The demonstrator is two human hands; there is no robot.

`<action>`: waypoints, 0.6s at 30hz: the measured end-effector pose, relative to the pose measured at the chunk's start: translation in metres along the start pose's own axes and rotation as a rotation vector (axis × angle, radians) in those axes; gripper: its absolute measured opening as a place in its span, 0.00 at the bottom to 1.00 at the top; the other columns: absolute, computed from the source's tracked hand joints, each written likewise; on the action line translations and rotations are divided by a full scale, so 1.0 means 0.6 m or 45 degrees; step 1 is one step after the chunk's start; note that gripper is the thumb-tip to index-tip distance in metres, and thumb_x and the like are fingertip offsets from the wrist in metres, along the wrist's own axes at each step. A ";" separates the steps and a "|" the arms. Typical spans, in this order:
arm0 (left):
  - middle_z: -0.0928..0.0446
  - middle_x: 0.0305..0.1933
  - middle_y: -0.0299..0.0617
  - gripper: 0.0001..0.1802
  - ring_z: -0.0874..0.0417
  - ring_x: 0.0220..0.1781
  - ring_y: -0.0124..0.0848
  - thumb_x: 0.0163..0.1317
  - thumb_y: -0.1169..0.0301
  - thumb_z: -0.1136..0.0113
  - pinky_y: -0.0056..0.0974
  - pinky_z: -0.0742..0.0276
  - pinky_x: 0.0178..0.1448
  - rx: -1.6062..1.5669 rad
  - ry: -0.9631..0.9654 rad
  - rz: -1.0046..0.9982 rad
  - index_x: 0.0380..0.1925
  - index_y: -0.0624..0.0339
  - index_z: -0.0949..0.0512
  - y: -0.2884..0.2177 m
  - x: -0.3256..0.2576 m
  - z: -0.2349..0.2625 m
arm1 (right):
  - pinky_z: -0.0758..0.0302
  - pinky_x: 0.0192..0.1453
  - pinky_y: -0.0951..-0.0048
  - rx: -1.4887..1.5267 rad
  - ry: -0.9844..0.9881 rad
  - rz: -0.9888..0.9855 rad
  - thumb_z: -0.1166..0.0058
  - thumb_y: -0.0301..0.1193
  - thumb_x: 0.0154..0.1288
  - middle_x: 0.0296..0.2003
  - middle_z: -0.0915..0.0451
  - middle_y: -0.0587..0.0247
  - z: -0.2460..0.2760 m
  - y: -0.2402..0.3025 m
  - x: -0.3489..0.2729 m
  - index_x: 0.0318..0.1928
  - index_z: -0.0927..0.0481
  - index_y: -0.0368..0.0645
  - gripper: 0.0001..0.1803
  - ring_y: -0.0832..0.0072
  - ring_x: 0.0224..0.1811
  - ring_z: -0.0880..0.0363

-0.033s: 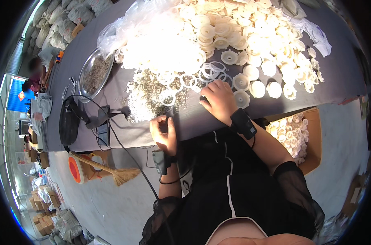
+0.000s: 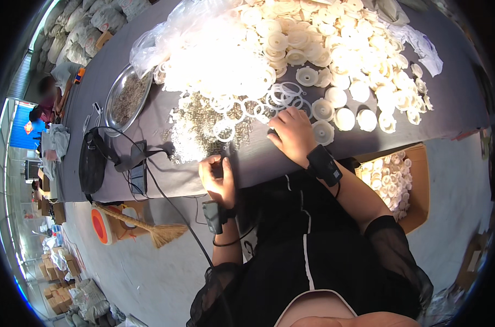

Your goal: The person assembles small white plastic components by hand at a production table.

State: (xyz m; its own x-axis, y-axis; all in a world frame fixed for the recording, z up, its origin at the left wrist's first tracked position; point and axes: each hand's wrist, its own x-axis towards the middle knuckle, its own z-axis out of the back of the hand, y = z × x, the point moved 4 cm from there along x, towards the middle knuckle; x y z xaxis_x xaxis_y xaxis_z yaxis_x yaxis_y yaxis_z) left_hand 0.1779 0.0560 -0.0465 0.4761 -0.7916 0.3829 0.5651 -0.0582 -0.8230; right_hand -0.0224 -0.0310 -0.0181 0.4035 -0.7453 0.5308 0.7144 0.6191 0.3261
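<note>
At the table's near edge, my left hand (image 2: 218, 179) rests palm inward with its fingers loosely curled and a gap between thumb and forefinger; I make out nothing in it. Just beyond it lies a heap of small shiny metal pieces, seemingly springs (image 2: 195, 133), partly washed out by glare. My right hand (image 2: 292, 133) is bent over the table, thumb apart from the fingers, its fingertips beside several white plastic rings (image 2: 280, 98). Whether they touch a ring is hidden. Right of that hand stand round cream plastic caps (image 2: 323, 132), with a large pile of similar parts (image 2: 307, 41) behind.
A metal tray (image 2: 110, 106) of small pieces, a black pouch (image 2: 92, 163) and cables lie at left. A carton (image 2: 419, 188) of white parts stands below the table at right. A broom (image 2: 165, 234) and an orange-and-white bucket (image 2: 99, 223) are below left. Other people work far left.
</note>
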 end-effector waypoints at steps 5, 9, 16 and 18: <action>0.25 0.33 0.44 0.07 0.25 0.36 0.40 0.50 0.79 0.40 0.40 0.30 0.44 0.132 0.158 -0.282 0.31 0.61 0.26 -0.029 -0.002 -0.008 | 0.34 0.43 0.67 -0.043 0.051 -0.034 0.40 0.29 0.46 0.30 0.29 0.68 -0.017 -0.011 0.001 0.30 0.24 0.46 0.09 0.68 0.39 0.33; 0.25 0.33 0.43 0.08 0.25 0.37 0.41 0.51 0.71 0.40 0.41 0.31 0.45 0.191 0.290 -0.469 0.33 0.59 0.23 -0.061 0.015 -0.049 | 0.33 0.42 0.66 -0.015 0.061 0.062 0.41 0.29 0.47 0.28 0.30 0.68 -0.014 -0.006 0.009 0.28 0.23 0.46 0.06 0.68 0.37 0.32; 0.24 0.30 0.42 0.08 0.24 0.35 0.39 0.48 0.72 0.39 0.40 0.29 0.43 0.556 0.264 -0.410 0.31 0.58 0.24 -0.058 0.026 -0.090 | 0.31 0.29 0.77 0.724 0.086 -0.428 0.42 0.24 0.52 0.27 0.24 0.67 0.027 0.006 -0.027 0.32 0.20 0.44 0.05 0.78 0.26 0.26; 0.25 0.30 0.43 0.08 0.24 0.35 0.40 0.48 0.74 0.40 0.40 0.29 0.43 0.486 0.262 -0.404 0.31 0.58 0.25 -0.056 0.027 -0.090 | 0.28 0.30 0.81 1.295 0.116 -0.697 0.46 0.22 0.56 0.29 0.22 0.67 0.009 0.002 -0.052 0.36 0.22 0.40 0.06 0.81 0.27 0.24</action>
State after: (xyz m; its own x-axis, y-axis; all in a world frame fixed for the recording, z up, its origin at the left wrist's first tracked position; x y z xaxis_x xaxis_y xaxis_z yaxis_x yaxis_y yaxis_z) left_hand 0.1299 0.0124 -0.0353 0.1220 -0.8762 0.4662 0.8827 -0.1189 -0.4546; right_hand -0.0374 -0.0058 -0.0300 0.2515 -0.9646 0.0795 0.0327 0.0906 0.9954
